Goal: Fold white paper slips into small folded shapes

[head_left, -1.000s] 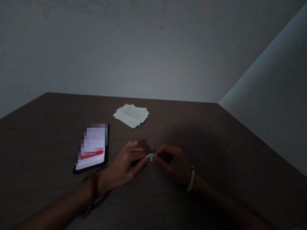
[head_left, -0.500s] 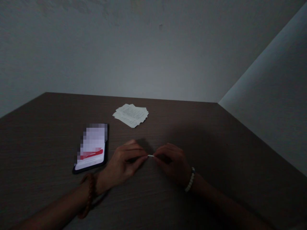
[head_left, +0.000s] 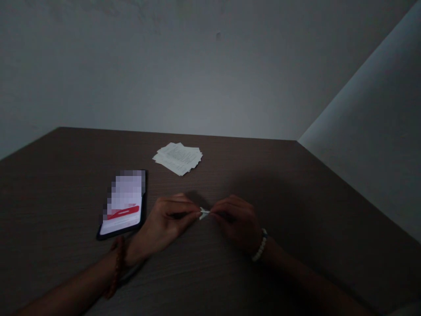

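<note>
A small folded piece of white paper is held between my two hands, just above the brown table. My left hand pinches its left end between thumb and fingers. My right hand is closed on its right end, with the fingertips partly in shadow. Most of the paper is covered by the fingers; the visible bit flares out on the left and narrows to the right. Brown beads circle the left wrist, pale beads the right.
Left of my left hand lies a phone with its screen lit and partly pixelated. Farther back is a loose pile of printed paper slips. A grey wall rises behind the table, and another wall runs along the right side.
More of the white paper shows between my fingertips, its left end now spread out. My left hand has shifted slightly left; my right hand stays nearly in place.
</note>
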Demonstrator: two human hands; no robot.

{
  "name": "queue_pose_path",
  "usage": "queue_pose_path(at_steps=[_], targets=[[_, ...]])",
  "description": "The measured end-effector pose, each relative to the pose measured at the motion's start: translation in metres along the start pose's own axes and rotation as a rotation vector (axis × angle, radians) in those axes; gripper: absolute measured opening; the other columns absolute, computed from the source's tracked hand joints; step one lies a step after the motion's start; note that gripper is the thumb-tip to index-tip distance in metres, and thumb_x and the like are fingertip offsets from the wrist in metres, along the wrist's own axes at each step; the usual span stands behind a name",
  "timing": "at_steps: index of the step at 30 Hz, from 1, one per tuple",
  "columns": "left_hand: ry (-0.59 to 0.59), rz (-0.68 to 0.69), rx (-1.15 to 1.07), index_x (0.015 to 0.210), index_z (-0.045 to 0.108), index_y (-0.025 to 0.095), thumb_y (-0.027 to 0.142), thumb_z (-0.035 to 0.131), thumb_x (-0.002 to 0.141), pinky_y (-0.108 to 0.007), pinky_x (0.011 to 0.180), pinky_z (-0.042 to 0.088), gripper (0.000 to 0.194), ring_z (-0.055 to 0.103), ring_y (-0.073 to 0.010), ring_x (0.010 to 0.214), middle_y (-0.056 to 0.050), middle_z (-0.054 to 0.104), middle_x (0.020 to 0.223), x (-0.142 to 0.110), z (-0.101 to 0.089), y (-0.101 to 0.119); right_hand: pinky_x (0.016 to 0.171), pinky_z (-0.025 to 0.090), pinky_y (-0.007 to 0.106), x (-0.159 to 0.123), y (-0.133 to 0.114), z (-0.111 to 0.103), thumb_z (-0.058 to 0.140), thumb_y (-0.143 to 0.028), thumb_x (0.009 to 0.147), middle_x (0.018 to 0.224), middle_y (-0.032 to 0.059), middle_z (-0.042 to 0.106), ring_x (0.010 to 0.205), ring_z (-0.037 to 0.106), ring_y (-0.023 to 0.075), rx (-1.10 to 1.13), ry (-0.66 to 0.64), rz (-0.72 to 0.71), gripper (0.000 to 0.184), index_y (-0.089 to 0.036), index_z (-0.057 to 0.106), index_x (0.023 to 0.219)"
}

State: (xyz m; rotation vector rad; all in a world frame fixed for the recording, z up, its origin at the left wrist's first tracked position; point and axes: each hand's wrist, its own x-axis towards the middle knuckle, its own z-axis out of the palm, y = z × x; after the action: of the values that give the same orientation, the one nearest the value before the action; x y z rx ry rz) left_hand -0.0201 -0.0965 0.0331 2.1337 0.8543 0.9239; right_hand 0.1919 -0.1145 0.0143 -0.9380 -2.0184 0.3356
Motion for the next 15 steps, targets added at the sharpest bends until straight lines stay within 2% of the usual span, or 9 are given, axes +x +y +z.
queue_pose_path(at_steps=[3, 10, 15], targets=[[0.021, 0.015, 0.025, 0.080, 0.070, 0.018, 0.021, 0.056, 0.089, -0.027, 0.065, 0.047, 0.016, 0.058, -0.0136, 0.072, -0.002, 0.066, 0.076, -0.0008, 0.0014, -0.0018, 0.074, 0.048, 0.029, 0.0000, 0.0001, -0.0004, 0.059, -0.017, 0.085, 0.082, 0.0023, 0.069, 0.075, 0.062, 0.0144, -0.013, -0.001, -0.017, 0.006, -0.020, 0.065, 0.085], [0.143, 0.226, 0.225, 0.087, 0.068, 0.019, 0.016, 0.060, 0.084, -0.028, 0.065, 0.044, 0.010, 0.053, -0.0148, 0.075, -0.003, 0.062, 0.082, -0.0016, 0.0081, -0.0025, 0.074, 0.047, 0.030, -0.0011, -0.0024, -0.0012, 0.055, -0.017, 0.088, 0.083, 0.0036, 0.069, 0.074, 0.060, 0.0150, -0.153, -0.055, -0.118, 0.010, -0.019, 0.064, 0.086], [0.092, 0.292, 0.258, 0.090, 0.068, 0.019, 0.013, 0.058, 0.085, -0.028, 0.065, 0.043, 0.013, 0.050, -0.0149, 0.075, -0.004, 0.059, 0.083, -0.0042, 0.0083, -0.0026, 0.071, 0.047, 0.030, -0.0016, -0.0044, -0.0004, 0.055, -0.019, 0.089, 0.083, 0.0035, 0.069, 0.070, 0.057, 0.0148, -0.220, -0.100, -0.162, 0.011, -0.020, 0.065, 0.086]])
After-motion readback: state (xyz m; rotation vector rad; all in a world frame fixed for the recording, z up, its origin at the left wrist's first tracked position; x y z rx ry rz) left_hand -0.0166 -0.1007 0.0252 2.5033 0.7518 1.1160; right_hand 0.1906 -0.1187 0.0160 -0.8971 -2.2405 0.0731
